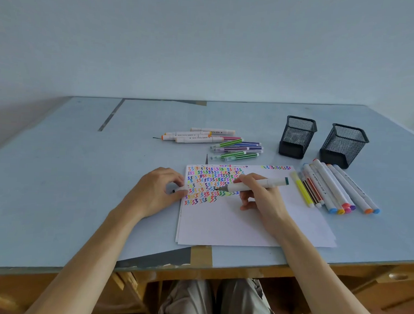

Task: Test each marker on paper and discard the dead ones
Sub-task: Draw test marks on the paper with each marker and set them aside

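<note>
My right hand (259, 198) grips a white marker (255, 184) with a dark green end, its tip touching the paper (245, 226) among rows of coloured zigzag marks (212, 181). My left hand (158, 190) rests at the sheet's left edge, closed on a small white marker cap (179, 190). A group of white and thin striped markers (216, 143) lies beyond the paper. Another row of markers (334, 187) lies to the right of the sheet.
Two black mesh pen holders (297, 137) (343, 146) stand at the back right, both looking empty. The blue table's front edge (219, 268) is close to my legs, with brown tape on it. A pale wall rises behind the table.
</note>
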